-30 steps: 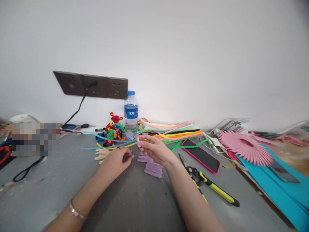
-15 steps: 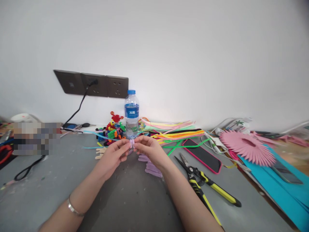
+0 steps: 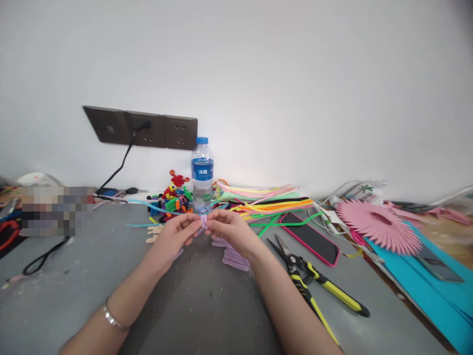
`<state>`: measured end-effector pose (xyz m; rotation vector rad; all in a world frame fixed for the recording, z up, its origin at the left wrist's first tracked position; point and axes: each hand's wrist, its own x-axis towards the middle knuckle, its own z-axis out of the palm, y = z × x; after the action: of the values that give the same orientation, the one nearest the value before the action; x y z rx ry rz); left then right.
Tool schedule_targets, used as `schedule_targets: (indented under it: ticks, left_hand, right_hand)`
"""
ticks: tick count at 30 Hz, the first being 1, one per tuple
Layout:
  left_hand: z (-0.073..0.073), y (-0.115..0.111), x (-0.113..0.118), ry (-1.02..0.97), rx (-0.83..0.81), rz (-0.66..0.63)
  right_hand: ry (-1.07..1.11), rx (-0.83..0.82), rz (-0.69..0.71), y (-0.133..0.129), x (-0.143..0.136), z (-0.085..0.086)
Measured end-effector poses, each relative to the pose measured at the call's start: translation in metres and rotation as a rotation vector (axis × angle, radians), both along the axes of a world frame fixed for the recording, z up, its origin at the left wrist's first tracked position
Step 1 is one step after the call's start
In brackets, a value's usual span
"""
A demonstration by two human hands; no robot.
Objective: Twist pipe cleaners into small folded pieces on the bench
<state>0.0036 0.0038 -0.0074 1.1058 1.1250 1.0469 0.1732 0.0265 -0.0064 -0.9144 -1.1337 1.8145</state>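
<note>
Between my two hands is a small piece of light purple pipe cleaner (image 3: 204,221), looking bent or folded, in front of the water bottle. My left hand (image 3: 184,230) pinches it from the left with thumb and fingertips. From the other side, my right hand (image 3: 226,228) pinches the same piece, its thumb close to my left thumb. More purple pipe cleaner pieces (image 3: 235,259) lie on the table under and beside my right wrist. A bit of purple also peeks out below my left hand. The exact shape of the held piece is mostly covered by my fingers.
Behind my hands stand a water bottle (image 3: 202,172) and colourful pipe cleaner figures (image 3: 175,197). Long pipe cleaners (image 3: 273,203) lie to the right, near a pink-cased phone (image 3: 312,240) and opened yellow-black shears (image 3: 308,276). Further right are a pink pleated paper fan (image 3: 380,227) and blue sheets (image 3: 417,281).
Both hands stay almost in place, still pinching the purple piece. My left fingers have curled in slightly, and a bit of purple now shows below my left hand.
</note>
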Motion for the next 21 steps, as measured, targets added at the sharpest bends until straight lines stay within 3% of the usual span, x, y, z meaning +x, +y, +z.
schedule_targets:
  ticks: [4,9,13,17,21]
  left_hand:
    - [0.004,0.001,-0.002,0.161,0.055,-0.012]
    - [-0.003,0.002,-0.007,0.682,0.259,-0.044]
    - [-0.005,-0.003,-0.004,0.991,0.245,-0.172]
    - [0.0,-0.007,0.001,1.1,0.204,-0.217]
    - [0.007,-0.003,-0.01,1.056,0.235,-0.239]
  right_hand:
    - [-0.111,0.107,0.005,-0.001,0.003,0.001]
    - [-0.436,0.411,-0.001,-0.002,0.006,-0.003]
    - [-0.704,0.61,0.005,-0.004,0.004,-0.009]
    - [-0.783,0.65,0.038,-0.004,0.004,-0.01]
    - [-0.711,0.552,0.088,-0.001,0.009,-0.006]
